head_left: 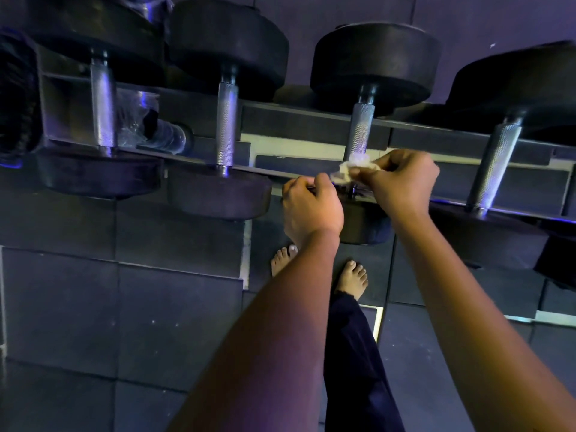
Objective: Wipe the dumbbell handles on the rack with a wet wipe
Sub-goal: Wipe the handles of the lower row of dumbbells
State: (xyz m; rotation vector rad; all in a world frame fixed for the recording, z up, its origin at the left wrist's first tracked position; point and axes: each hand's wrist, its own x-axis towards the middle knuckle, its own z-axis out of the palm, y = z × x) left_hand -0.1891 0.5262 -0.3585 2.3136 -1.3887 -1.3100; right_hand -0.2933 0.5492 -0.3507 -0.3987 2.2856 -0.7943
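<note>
Both hands are raised in front of the rack (311,123) and share one crumpled white wet wipe (349,169) between them. The right hand (402,182) pinches the upper end of the wipe between its thumb and curled fingers. The left hand (311,207) sits a little lower, fingers folded in, and pinches the lower left end with its thumb. The wipe hangs just in front of the near end of the third handle (360,132), counted from the left. Whether it touches the metal I cannot tell.

Four dumbbells (230,42) lie across the grey rails of the rack, side by side. Each has a ribbed silver handle between two round black weights, one weight far and one near. The first handle (103,110) and the second handle (227,129) stand left of the hands, and the fourth handle (495,163) stands to their right, well apart from the wipe. The near weight (364,222) of the third dumbbell shows only in part, below and between the two wrists. Between the first and second handles, lower in the rack, lies crinkled clear plastic (140,120) around something dark. Purple-blue light glints on the metal.

Under the arms is a floor (124,307) of dark square tiles. Two bare feet stand on it close to the rack, the left foot (282,257) half hidden by the left wrist, the right foot (352,277) in plain view. A dark trouser leg (352,353) runs down between the forearms.
</note>
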